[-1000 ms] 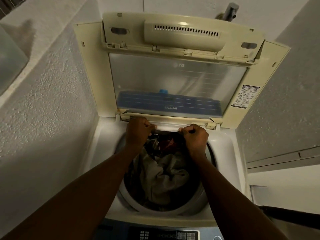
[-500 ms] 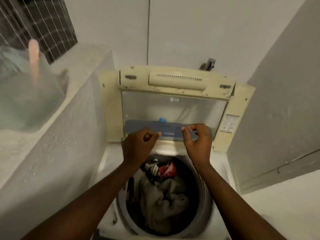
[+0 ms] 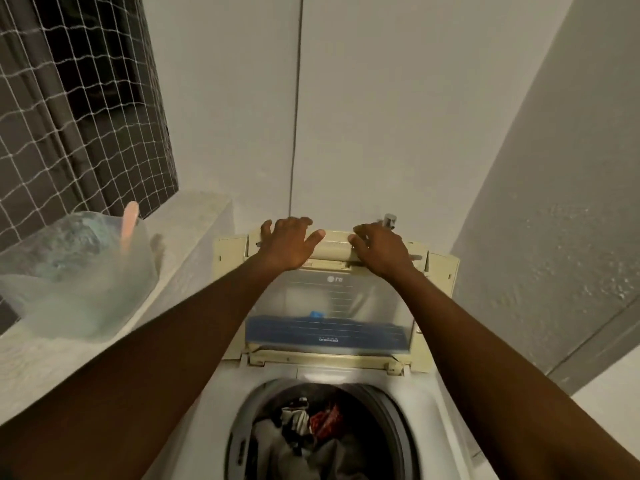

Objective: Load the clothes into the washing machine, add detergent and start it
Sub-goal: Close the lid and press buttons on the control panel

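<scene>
A top-loading washing machine (image 3: 446, 427) fills the lower middle, its cream lid (image 3: 332, 306) standing upright against the back wall. The round drum holds a heap of clothes (image 3: 304, 441), grey and dark pieces with a red one. My left hand (image 3: 289, 245) lies on the lid's top edge, fingers spread over its handle bar. To the right on the same edge, my right hand (image 3: 379, 249) curls its fingers over the bar. A clear plastic tub (image 3: 79, 282) with a pink scoop handle (image 3: 129, 220) sits on the ledge at the left.
A rough concrete ledge (image 3: 194, 237) runs along the left under a netted window (image 3: 79, 109). A tap (image 3: 390, 220) pokes out of the wall behind the lid. A grey wall (image 3: 554, 220) closes in on the right.
Both hands left the drum's rear rim and rose to the lid's top edge. My head tilted up, so the window and tub came into view.
</scene>
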